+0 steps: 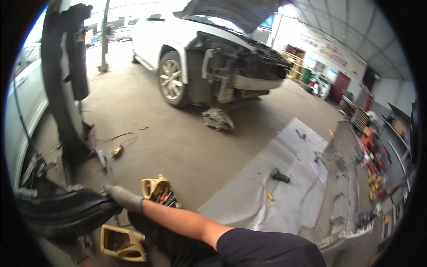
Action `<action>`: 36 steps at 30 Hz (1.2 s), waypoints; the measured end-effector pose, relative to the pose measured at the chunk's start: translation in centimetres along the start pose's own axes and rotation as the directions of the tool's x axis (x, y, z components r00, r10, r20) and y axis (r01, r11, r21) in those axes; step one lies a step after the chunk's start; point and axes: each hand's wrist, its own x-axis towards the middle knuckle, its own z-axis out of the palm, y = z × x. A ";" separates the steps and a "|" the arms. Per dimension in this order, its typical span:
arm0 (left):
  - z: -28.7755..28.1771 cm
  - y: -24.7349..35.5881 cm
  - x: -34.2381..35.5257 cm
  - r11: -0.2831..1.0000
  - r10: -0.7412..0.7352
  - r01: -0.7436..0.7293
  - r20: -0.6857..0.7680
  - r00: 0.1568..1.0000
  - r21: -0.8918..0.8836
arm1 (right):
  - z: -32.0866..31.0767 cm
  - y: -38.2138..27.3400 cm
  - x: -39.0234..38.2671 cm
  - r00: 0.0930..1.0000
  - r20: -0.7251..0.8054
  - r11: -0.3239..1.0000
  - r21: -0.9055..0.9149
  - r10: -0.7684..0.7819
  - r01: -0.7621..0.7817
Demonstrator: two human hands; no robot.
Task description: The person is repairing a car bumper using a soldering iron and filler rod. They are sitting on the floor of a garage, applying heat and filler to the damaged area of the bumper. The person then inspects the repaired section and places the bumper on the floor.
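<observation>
A long, curved black plastic car part (66, 213) lies across the lower left. My right hand (121, 196), in a grey work glove, reaches across to its right end, with the fingers bent over the upper edge. Low at the left, my left hand (76, 250), also gloved, is under the part, its fingers hidden by it. Close to my right hand stands a cut-open yellow plastic jug (150, 184) with hand tools (167, 197) inside. Another cut-open yellow jug (106, 244) is on the floor below.
A dark lift post (66, 111) rises at the left beside a pale car (31, 95). Ahead stands a white car (149, 42), its hood up and front end stripped. A grey sheet (240, 196) carries a cordless power tool (280, 175). Cluttered shelves (396, 129) line the right.
</observation>
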 end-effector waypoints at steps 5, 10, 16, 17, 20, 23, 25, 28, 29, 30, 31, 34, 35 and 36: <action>-6.4 1.8 2.5 0.993 0.084 -0.078 0.075 0.994 -0.085 | 2.3 -2.7 -2.5 0.987 0.000 0.838 -0.529 -0.161 0.137; -0.7 1.8 0.5 0.988 0.056 -0.019 0.241 0.969 -0.151 | 0.6 -2.7 -3.3 0.984 0.128 0.972 -0.185 -0.126 0.148; -2.4 2.9 -2.0 0.983 0.079 -0.036 0.237 0.968 -0.182 | -0.2 -1.0 -2.4 0.969 0.183 0.922 -0.322 -0.164 0.217; -2.1 2.8 -2.2 0.984 0.070 -0.028 0.236 0.969 -0.177 | -0.2 -1.5 -2.5 0.983 0.172 0.966 -0.239 -0.055 0.096; -0.5 2.7 -2.7 0.985 0.054 -0.015 0.222 0.974 -0.173 | 0.0 -2.6 -3.6 0.959 0.151 0.826 -0.486 -0.240 0.284; -1.9 1.7 -0.6 0.981 0.069 -0.009 0.301 0.951 -0.195 | 0.3 -2.5 -3.4 0.949 0.173 0.836 -0.450 -0.262 0.313; -1.5 1.4 -0.6 0.969 0.125 -0.056 0.284 0.951 -0.240 | -0.6 -1.3 -2.5 0.991 0.099 0.982 -0.154 -0.093 0.108; -1.2 1.7 -0.4 0.973 0.126 -0.072 0.242 0.962 -0.220 | -2.4 -0.5 -1.7 0.986 0.160 0.981 0.178 0.046 -0.075; -0.7 1.8 -0.8 0.967 0.132 -0.070 0.243 0.961 -0.245 | -2.4 -0.6 -2.0 0.985 0.168 0.982 0.177 0.038 -0.068; -0.7 2.2 -1.6 0.985 0.073 -0.037 0.214 0.974 -0.166 | -2.3 -0.7 -2.4 0.984 0.176 0.980 0.193 0.021 -0.056; -2.3 2.0 -0.3 0.972 0.087 -0.023 0.264 0.961 -0.235 | -1.8 -0.7 -2.5 0.980 0.199 0.974 0.222 0.002 -0.048; -1.9 2.3 -0.8 0.962 0.113 -0.046 0.240 0.964 -0.270 | -1.9 -0.9 -2.8 0.969 0.244 0.969 0.247 -0.039 -0.023; -1.3 2.8 -1.4 0.961 0.105 -0.044 0.214 0.971 -0.272 | -1.8 -1.1 -3.1 0.968 0.248 0.974 0.227 -0.045 -0.013; -0.8 2.9 -1.9 0.961 0.097 -0.043 0.186 0.978 -0.275 | -1.7 -1.6 -3.7 0.966 0.253 0.986 0.166 -0.053 0.010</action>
